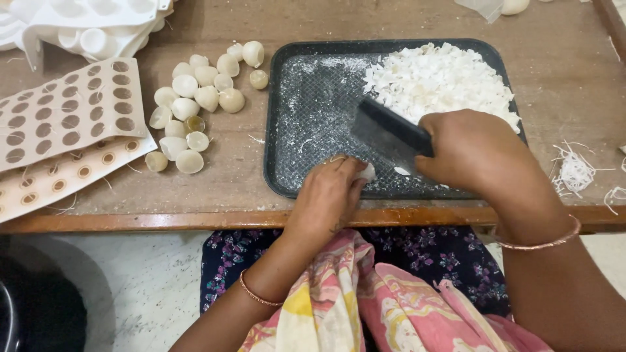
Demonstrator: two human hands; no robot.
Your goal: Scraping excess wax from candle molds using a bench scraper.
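Right hand (476, 153): closed around the handle of a dark cleaver blade (385, 130), held over the black tray (293, 176). Left hand (329, 192): fingers pinched on a small white piece (368, 172) at the tray's near edge. White chopped slices (443, 81) are heaped at the tray's far right. Pale round shells (195, 98) and perforated mould sheets (65, 111) are laid to the left on the wooden table (561, 72).

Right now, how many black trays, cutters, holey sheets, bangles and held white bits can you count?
Black rectangular plastic tray: 1
Black flat-bladed cutter in right hand: 1
Small white piece pinched by left hand: 1
Cream flat sheets with brown round holes: 2
Thin copper-coloured bangles: 2
Total: 7
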